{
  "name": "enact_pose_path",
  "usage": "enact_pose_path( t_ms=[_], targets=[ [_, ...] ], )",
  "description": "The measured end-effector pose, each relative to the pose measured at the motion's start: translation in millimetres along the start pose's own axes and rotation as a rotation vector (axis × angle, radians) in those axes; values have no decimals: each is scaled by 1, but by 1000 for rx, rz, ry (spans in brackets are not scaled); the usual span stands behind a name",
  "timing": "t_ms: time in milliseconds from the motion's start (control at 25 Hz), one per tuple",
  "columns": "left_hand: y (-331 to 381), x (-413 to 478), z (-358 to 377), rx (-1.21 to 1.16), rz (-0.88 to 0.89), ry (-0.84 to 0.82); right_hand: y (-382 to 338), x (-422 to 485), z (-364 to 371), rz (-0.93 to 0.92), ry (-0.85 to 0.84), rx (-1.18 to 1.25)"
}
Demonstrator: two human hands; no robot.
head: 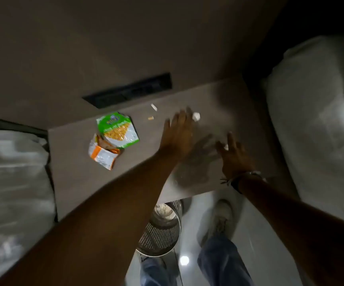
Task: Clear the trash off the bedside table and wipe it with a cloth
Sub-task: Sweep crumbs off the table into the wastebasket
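Hands (pixel 177 133) spread over bedside table (pixel 74 178)

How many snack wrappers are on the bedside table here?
2. The green wrapper lies left of the left hand; the orange wrapper sits against its near-left side, partly tucked under. None seems hidden.

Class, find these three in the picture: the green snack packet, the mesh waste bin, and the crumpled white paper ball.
green snack packet (pixel 117 130), head view, middle of its printed front.
mesh waste bin (pixel 160 234), head view, its perforated side wall.
crumpled white paper ball (pixel 196 116), head view, its centre.

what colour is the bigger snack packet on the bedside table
Green and white, with yellow snack pictured; the snack packet shows in the head view.
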State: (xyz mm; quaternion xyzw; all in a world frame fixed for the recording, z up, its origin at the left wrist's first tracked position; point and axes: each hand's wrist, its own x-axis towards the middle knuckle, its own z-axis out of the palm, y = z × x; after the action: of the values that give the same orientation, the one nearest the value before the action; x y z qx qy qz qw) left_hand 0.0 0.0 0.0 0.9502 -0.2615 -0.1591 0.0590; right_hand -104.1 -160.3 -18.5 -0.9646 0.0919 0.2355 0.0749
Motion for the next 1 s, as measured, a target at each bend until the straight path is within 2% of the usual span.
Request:
enact_pose_path(
  t_ms=[40, 120, 200, 280, 360, 480, 560, 640, 720, 800, 880, 960, 1000],
  targets=[
    [6, 28, 7, 7, -26, -31, 5, 13, 6, -21, -26, -53],
    [16, 64, 18, -74, -42, -2, 11, 26, 16, -107, 31, -105],
    [27, 83, 28, -87, 24, -30, 12, 29, 18, -201, 17, -193],
    [35, 82, 38, -59, 46, -51, 17, 19, 25, -243, 53, -167],
    [32, 81, 40, -202, -19, -17, 20, 15, 20, -278, 56, -92],
    [23, 53, 44, -536, -305, 40, 14, 5, 19, -311, 58, -77],
    [18, 26, 43, -685, -381, 78, 1, -3, 18, -328, 106, -55],
    [8, -4, 36, -712, -386, 137, -21, -15, 16, -326, 159, -16],
    [-11, -50, 34, -644, -385, 255, -53, -34, 23, -380, 204, 46],
    [-29, -120, 39, -678, -467, 351, -92, -60, 38, -475, 151, 115],
    [-41, -202, 57, -754, -597, 392, -131, -90, 63, -596, 19, 118],
    [-49, -266, 80, -878, -656, 309, -160, -107, 94, -639, -112, 11],
    [-51, -287, 98, -933, -689, 246, -171, -111, 108, -599, -257, -43]
  ],
)
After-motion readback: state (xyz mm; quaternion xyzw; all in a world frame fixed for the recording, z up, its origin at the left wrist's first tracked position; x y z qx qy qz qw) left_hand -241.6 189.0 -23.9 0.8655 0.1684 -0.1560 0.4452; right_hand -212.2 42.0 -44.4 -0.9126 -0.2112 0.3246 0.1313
